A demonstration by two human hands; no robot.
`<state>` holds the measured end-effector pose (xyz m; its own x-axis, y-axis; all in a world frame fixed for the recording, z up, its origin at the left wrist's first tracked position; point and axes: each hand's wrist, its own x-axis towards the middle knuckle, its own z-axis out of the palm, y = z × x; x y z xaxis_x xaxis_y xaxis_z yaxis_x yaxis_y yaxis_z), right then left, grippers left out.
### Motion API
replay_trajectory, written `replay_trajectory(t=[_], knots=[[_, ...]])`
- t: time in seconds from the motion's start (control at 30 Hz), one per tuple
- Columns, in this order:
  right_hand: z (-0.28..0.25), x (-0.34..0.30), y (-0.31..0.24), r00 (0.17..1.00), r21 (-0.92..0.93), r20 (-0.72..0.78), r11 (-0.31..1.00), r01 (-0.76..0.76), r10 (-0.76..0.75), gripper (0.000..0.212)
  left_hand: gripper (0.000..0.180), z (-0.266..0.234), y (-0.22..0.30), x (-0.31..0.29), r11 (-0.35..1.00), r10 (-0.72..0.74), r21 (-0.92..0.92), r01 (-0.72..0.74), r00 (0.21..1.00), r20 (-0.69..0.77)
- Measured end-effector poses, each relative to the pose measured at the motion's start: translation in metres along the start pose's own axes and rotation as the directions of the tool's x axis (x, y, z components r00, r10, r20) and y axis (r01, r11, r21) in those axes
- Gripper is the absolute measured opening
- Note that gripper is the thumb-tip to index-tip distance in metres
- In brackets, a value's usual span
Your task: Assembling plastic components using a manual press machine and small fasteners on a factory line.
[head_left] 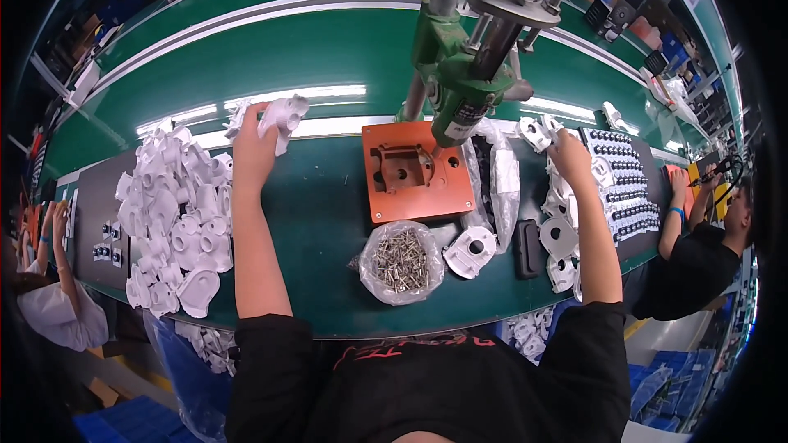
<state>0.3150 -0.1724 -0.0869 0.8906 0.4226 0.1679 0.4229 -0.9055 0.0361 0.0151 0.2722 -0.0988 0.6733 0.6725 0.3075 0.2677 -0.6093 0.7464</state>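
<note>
My left hand (256, 135) is closed around a white plastic housing with a round, tube-like opening (284, 119), raised beside the heap of similar white housings (168, 213). More white plastic shows just left of my fingers; whether they hold that too is unclear. My right hand (570, 156) reaches to the right, its fingers closed at the edge of a white plastic cover with cutouts (535, 134). Below that hand lies a row of flat white covers (560, 238). Between my arms sits an orange fixture block (419, 197) with a recessed cavity, under a green press (461, 86).
A clear bag of small metal screws or pins (401, 263) stands before the fixture, with a loose white cover (470, 252) and a black case (528, 248) nearby. Black parts (620, 172) line the right side. Co-workers' arms (675, 213) show at both sides.
</note>
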Motion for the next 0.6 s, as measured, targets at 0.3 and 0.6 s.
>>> replay_trajectory(t=[0.3,0.6], knots=[[-0.082,-0.035,-0.032,0.997,0.846,0.048,0.528,-0.076,0.067,0.018,0.038,-0.018,0.062,-0.018,0.505,0.048,-0.863,0.002,0.998,0.031],[-0.146,-0.109,-0.101,0.902,0.998,-0.048,-0.058,0.026,-0.428,0.030,0.046,-0.011,0.109,-0.049,0.101,0.176,-0.995,0.002,0.984,0.020]])
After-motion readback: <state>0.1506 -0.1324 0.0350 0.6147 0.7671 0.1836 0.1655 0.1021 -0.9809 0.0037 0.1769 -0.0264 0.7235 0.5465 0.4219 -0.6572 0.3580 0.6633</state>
